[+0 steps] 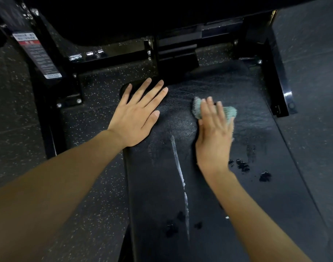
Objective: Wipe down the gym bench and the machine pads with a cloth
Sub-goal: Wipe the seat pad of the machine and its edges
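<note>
The bench [237,195] is a black padded surface with a grained, leather-like cover. It runs from the lower edge of the view up toward its far end, where it widens.

Left hand [137,118]: lies flat, palm down, on the left edge of the bench near its far end. The fingers are straight and spread and hold nothing. The fingertips reach the rounded far-left corner of the bench.

Right hand [213,137]: lies palm down on the bench, right of centre and level with the left hand. The fingers are extended and press on the cloth [229,112], not curled round it. The hand is motion-blurred, so the thumb position cannot be read.

Cloth: teal, bunched, flat against the bench surface under the right fingers. It shows beyond the fingertips and to both sides of them.

Surface condition of the bench:
- A thin white streak [180,174] runs lengthwise along the middle of the bench, between the two forearms.
- Dark wet spots [243,165] lie just right of the right wrist, and more lie near the streak's lower end.

A black metal frame [279,87] stands around the far end of the bench. A printed label [37,53] is fixed to a frame member beyond the bench's far-left corner. Dark speckled floor [14,110] lies on both sides of the bench.
</note>
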The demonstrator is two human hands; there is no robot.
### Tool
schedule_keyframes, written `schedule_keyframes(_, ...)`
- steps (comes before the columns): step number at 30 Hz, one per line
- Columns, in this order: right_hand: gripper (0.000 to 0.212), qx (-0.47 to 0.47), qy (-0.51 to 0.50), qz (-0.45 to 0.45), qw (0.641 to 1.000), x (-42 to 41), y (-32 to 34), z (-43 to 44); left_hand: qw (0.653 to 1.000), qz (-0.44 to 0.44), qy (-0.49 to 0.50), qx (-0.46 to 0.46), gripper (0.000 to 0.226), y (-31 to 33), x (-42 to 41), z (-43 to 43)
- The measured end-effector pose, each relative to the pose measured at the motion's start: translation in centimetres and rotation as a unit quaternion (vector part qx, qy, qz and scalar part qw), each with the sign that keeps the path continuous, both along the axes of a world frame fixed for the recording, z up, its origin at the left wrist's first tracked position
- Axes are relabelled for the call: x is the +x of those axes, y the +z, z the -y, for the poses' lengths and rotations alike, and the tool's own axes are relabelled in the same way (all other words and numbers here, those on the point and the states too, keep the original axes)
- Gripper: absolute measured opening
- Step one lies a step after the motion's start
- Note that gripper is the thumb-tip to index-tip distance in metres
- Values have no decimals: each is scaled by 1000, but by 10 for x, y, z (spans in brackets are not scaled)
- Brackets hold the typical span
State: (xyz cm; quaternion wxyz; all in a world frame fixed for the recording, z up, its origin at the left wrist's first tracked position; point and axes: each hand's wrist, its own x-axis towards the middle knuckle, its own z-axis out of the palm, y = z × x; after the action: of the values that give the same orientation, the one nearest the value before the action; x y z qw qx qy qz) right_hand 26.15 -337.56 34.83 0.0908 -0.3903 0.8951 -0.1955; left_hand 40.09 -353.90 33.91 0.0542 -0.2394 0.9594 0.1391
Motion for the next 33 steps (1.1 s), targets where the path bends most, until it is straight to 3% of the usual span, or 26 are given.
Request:
schedule_keyframes(6,55,-2,104,-41,994,58,-4,3,1000,-7,-19,1,59,2,-1,3)
schedule_keyframes(10,72,52,155,-64,984,28,-3,-10,1000,-11,-11,3,58,2,-1,3)
schedule_keyframes(13,77,69,123,-54,989,-10,3,-19,1000,-13,-9,6,58,1,0,4)
schedule_keyframes(19,52,62,21,-17,998,-60,2,-21,1000,-13,-14,3,58,1,-1,4)
schedule_keyframes(25,62,-12,-26,-3,1000,-8,-2,-8,999,2,-52,-9,59,1,1,9)
schedule_keyframes(28,73,-11,32,-33,999,39,4,-4,997,10,-69,-14,59,1,0,12)
schedule_keyframes(33,74,23,142,-20,989,93,2,-5,996,23,-84,-29,58,2,0,15)
